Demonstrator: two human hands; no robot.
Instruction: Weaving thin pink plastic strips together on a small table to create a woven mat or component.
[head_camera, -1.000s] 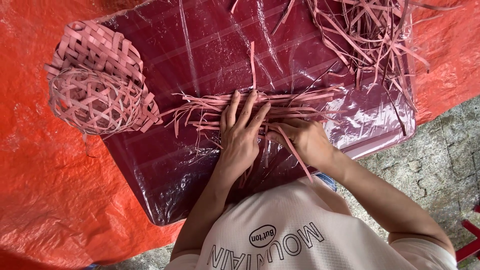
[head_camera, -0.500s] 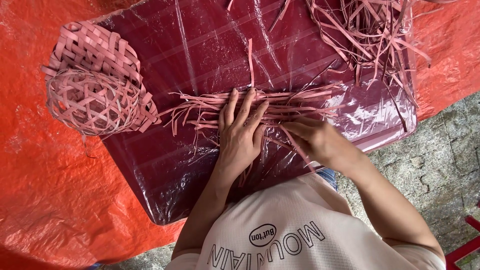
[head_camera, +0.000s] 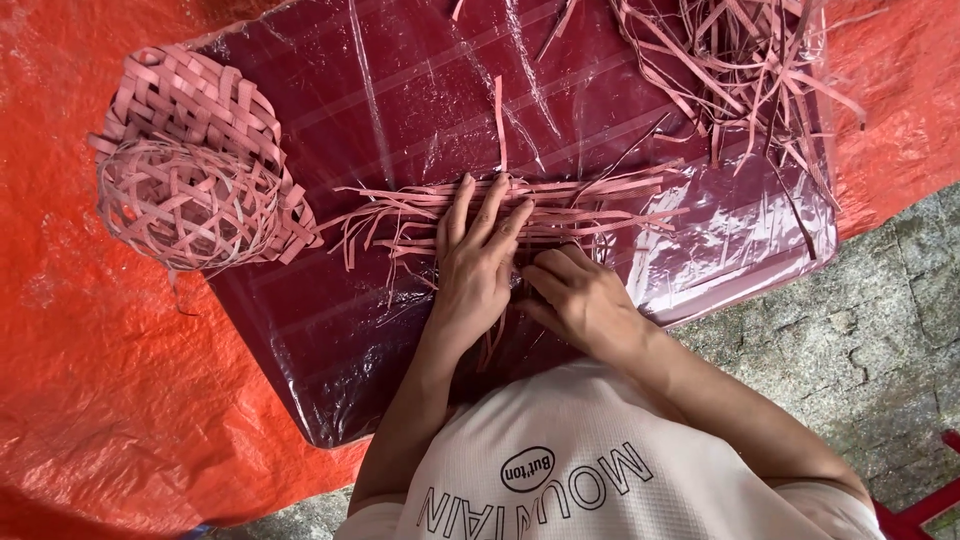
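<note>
A row of thin pink strips (head_camera: 600, 205) lies crosswise on a dark red board wrapped in clear plastic (head_camera: 330, 100). My left hand (head_camera: 475, 270) lies flat on the strips with its fingers spread, pressing them down. Right beside it, my right hand (head_camera: 575, 295) has its fingers curled and pinches a strip where the strips cross. One single strip (head_camera: 499, 110) runs away from the row toward the far side of the board.
A woven pink basket (head_camera: 190, 195) lies on its side at the board's left edge. A loose heap of pink strips (head_camera: 740, 60) covers the far right corner. An orange tarp (head_camera: 110, 400) lies under the board, and grey stone paving (head_camera: 860, 330) at right.
My right hand has drawn in closer to my left hand and curled its fingers over the strips. The left hand stays pressed flat.
</note>
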